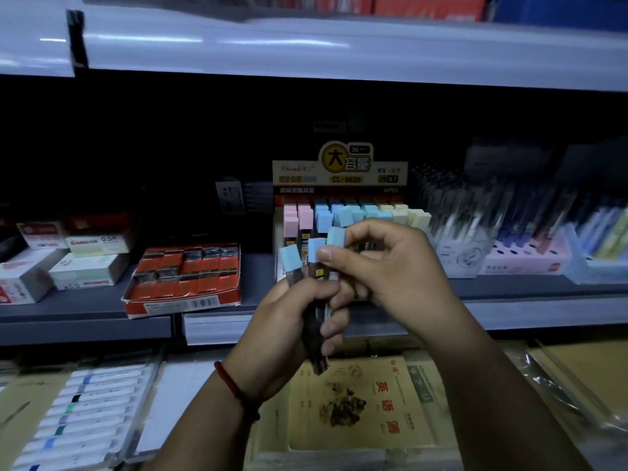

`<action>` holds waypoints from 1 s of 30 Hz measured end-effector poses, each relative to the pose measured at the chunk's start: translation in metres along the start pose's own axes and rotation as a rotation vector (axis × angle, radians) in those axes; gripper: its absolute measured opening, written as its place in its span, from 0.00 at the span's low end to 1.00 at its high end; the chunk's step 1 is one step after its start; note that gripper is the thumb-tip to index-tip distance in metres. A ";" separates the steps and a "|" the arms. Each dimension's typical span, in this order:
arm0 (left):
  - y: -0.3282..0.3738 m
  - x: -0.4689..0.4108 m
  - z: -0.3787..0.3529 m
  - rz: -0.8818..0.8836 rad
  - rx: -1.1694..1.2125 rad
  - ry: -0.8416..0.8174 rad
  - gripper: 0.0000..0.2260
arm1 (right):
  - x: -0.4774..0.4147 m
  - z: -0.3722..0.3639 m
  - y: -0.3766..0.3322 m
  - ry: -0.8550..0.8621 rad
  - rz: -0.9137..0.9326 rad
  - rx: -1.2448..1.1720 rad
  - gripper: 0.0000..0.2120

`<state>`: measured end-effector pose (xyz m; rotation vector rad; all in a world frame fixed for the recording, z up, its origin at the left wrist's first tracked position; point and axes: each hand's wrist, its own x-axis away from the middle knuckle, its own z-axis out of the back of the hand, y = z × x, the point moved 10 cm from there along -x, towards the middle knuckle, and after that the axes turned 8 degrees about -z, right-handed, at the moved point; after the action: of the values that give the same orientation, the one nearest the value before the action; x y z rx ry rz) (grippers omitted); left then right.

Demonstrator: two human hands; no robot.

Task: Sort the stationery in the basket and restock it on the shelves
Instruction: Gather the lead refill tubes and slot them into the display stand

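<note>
Restocking step: left hand [289, 321] grips blue-capped lead tubes [316, 266]; right hand [384, 263] fingers pinch one, just before display box [339, 185]. Next: likely slot into blue row.

Head camera (wide-angle) faces forward and down, near the shelf [85, 311]

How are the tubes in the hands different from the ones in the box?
The held tubes all have blue caps; the boxed tubes have pink, blue and yellow caps. The held tubes fan out in the left hand and right hand; the boxed tubes stand packed in rows. Both have square caps.
</note>
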<state>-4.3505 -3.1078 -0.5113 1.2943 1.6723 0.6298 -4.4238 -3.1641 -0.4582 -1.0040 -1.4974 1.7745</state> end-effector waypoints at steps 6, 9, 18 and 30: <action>-0.005 -0.003 -0.014 0.001 -0.003 -0.068 0.10 | 0.000 0.024 -0.007 0.104 0.058 -0.097 0.12; -0.013 -0.005 -0.007 0.030 -0.045 0.003 0.16 | 0.003 0.039 -0.011 0.184 0.094 -0.131 0.11; -0.023 -0.006 0.024 0.003 -0.242 0.213 0.15 | 0.017 0.074 -0.040 0.395 0.343 -0.023 0.11; -0.022 -0.005 0.034 0.003 -0.173 0.327 0.14 | 0.018 0.048 -0.039 0.357 0.395 0.211 0.10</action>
<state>-4.3307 -3.1236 -0.5436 1.1131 1.8292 1.0082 -4.4753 -3.1671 -0.4190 -1.4871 -0.9170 1.8411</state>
